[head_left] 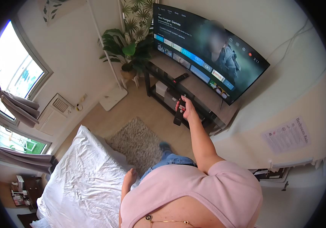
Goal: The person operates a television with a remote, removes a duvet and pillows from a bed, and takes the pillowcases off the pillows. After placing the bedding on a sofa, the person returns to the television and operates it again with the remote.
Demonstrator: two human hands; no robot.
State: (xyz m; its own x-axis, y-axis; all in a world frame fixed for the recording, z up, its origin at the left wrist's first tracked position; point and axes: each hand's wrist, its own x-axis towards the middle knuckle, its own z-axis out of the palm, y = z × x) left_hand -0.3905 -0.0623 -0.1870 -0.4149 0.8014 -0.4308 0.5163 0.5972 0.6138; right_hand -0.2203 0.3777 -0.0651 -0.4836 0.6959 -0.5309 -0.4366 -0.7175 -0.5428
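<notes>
A black remote point(179, 113) is in my right hand point(187, 106), whose fingers wrap round it, in front of the TV stand. Facing me, the large TV point(208, 53) is on and shows a home screen with rows of app tiles. Another dark remote point(181, 78) lies on top of the TV stand point(163, 65). My left hand point(131, 175) hangs low at my side, beside the edge of the bed point(83, 174); its fingers look curled, but what they hold, if anything, is hidden.
A shaggy rug point(136, 142) covers the floor between bed and stand. A potted plant point(129, 51) and a white pole on a flat base point(113, 99) stand left of the TV. Curtained windows are at the left; a printed sign point(287, 136) hangs at the right.
</notes>
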